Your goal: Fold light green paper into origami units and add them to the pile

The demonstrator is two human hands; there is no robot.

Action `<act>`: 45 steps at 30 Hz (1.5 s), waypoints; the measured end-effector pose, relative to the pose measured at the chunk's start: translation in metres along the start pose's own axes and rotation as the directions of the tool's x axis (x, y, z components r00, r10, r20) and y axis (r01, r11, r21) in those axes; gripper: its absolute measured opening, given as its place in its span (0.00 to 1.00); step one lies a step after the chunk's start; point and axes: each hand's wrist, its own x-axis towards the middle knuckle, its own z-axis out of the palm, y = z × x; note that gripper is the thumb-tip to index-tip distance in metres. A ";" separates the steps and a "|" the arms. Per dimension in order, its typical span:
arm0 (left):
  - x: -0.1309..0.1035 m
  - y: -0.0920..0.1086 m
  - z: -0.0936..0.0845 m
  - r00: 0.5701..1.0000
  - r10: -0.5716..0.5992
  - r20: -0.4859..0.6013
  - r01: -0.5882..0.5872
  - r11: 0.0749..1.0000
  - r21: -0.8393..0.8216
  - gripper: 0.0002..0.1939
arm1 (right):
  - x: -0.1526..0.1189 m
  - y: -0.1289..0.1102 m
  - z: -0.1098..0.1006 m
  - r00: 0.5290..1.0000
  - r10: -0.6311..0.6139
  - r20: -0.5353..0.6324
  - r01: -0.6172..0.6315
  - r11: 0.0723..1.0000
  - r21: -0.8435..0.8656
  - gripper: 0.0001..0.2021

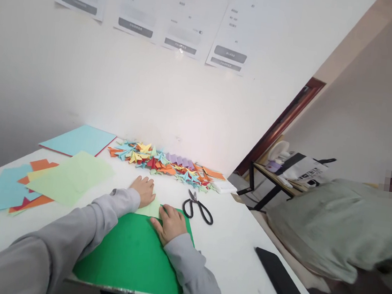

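Note:
A sheet of light green paper (149, 210), which looks folded to a point, lies at the far edge of a green mat (130, 253). My left hand (143, 191) rests on its upper part, fingers stretched out. Against the paper's right side lies my right hand (172, 223), its fingers extended over the edge and the thumb apart on the mat. Both hands press from above, and part of the sheet is hidden beneath them. Black-handled scissors (192, 208) lie just right of the mat, touched by neither hand.
Loose coloured sheets (75, 178) spread at left, before a light blue stack (80, 139). Folded paper pieces (159, 161) pile along the wall. A black bar-shaped object (282, 284) lies by the right edge. Beyond it, a person in a grey-green top (329, 223) sits near a side table (267, 171).

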 end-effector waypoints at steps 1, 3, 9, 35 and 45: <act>0.000 0.000 0.000 1.000 -0.004 0.001 0.004 1.000 0.000 0.21 | 0.000 0.000 0.000 1.000 0.003 0.004 -0.003 1.000 0.001 0.24; 0.000 0.000 0.000 1.000 -0.018 0.001 0.018 1.000 -0.003 0.22 | -0.001 -0.001 -0.001 1.000 0.005 0.011 -0.005 1.000 0.004 0.24; -0.002 -0.004 0.005 0.996 -0.086 -0.013 0.085 0.994 -0.062 0.25 | 0.000 0.000 -0.012 0.999 -0.018 0.038 0.017 1.000 0.007 0.22; -0.006 -0.002 -0.003 0.997 -0.070 -0.041 0.062 0.983 -0.174 0.14 | 0.071 -0.003 -0.010 0.990 -0.045 0.132 0.052 0.998 -0.047 0.15; -0.010 -0.007 -0.004 0.972 -0.219 -0.087 0.207 0.969 -0.133 0.11 | 0.059 0.002 -0.020 0.997 -0.015 0.072 0.019 0.998 -0.057 0.14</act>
